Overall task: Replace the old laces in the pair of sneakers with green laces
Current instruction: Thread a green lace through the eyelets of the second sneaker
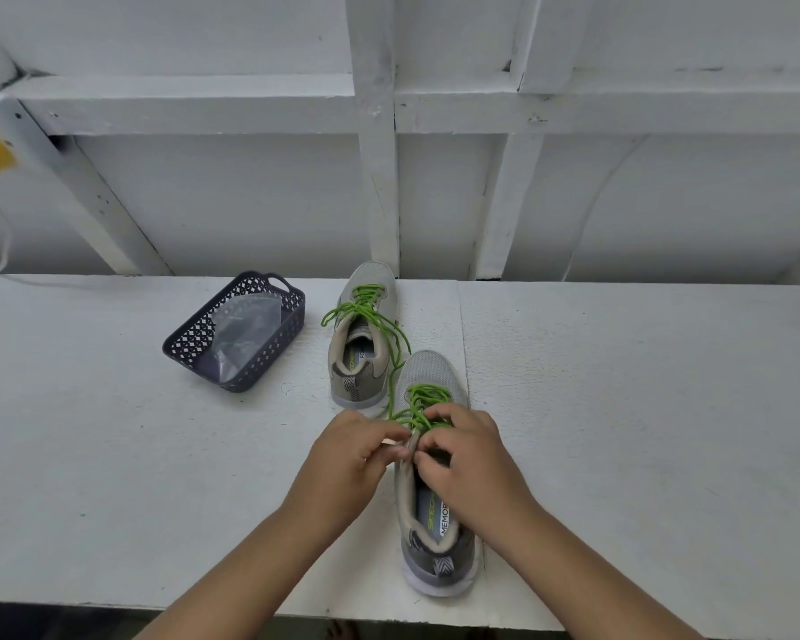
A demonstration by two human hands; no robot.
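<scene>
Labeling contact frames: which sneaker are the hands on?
The near sneaker: both hands work its green lace. The far sneaker, beside the basket, is untouched.

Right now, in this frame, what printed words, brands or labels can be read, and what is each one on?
"MEMOR": white tag on the insole of the near sneaker; the rest is hidden under the heel collar.
"SKECH": green vertical print on the same insole, partly covered by the right hand.
"FO": insole tag of the far sneaker, cut off; its green print beside it is too blurred to read.
Dark basket: no text visible.
</scene>
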